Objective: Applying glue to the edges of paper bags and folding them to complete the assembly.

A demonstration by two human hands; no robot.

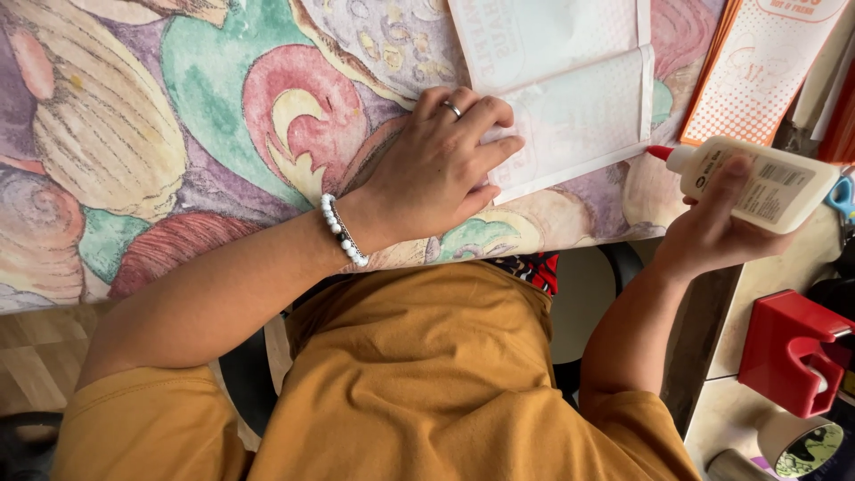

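My left hand (436,169), with a ring and a white bead bracelet, lies flat on the near left corner of a folded white paper sheet (579,116) and presses it onto the table. My right hand (712,227) grips a white glue bottle (757,183) with a red tip, held on its side just right of the paper. The red tip points left toward the paper's lower right corner, close to it; whether it touches I cannot tell.
A colourful patterned cloth (178,134) covers the table. A stack of orange dotted paper sheets (757,71) lies at the top right. A red tape dispenser (793,352) and a roll (802,445) sit at the lower right. My lap in mustard-yellow clothing fills the foreground.
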